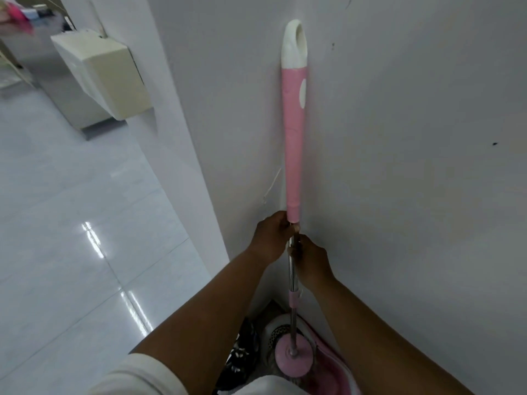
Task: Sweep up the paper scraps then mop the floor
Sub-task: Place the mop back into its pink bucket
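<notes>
Glossy white tile floor (71,223) left of mop (293,138) | white wall (399,138) behind mop | left hand (271,238), right hand (310,262) both curled round mop pole | pink bucket (332,369) beneath mop

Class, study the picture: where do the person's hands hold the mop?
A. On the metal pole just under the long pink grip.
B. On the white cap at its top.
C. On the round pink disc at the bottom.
A: the left hand and the right hand both grip the metal pole directly below the pink grip.
</notes>
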`<state>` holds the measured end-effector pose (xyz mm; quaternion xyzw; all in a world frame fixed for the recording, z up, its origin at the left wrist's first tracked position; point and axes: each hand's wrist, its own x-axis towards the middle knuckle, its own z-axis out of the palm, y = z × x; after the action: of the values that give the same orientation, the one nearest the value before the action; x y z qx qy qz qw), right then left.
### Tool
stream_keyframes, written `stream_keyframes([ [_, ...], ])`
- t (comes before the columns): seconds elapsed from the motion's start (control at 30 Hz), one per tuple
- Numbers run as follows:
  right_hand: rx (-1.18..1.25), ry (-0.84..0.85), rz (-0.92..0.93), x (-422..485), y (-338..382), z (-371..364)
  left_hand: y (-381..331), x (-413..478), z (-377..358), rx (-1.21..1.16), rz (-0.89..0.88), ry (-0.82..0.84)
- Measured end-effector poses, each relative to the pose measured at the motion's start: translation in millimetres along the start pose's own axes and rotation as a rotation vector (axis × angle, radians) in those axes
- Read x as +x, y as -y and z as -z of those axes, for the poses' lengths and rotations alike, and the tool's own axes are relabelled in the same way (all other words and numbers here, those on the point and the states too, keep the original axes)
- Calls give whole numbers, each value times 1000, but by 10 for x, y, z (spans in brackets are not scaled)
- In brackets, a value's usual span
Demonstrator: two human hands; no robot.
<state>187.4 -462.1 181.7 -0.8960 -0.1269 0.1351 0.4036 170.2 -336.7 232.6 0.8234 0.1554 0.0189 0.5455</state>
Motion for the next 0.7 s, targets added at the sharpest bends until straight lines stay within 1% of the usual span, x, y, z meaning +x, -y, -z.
stream_keyframes([
  [0.17,-30,-63,-5,-141,84,-86,29,-100,-37,124,-28,-65],
  [0.43,14,-296,106,-469,179,-48,157,-487,76,190,-40,-110],
  [0.6,8,-214,246,-630,317,-211,179,-662,157,149,19,-160],
  [0.7,0,-123,259,-715,406,-338,138,-761,226,164,-29,-219],
])
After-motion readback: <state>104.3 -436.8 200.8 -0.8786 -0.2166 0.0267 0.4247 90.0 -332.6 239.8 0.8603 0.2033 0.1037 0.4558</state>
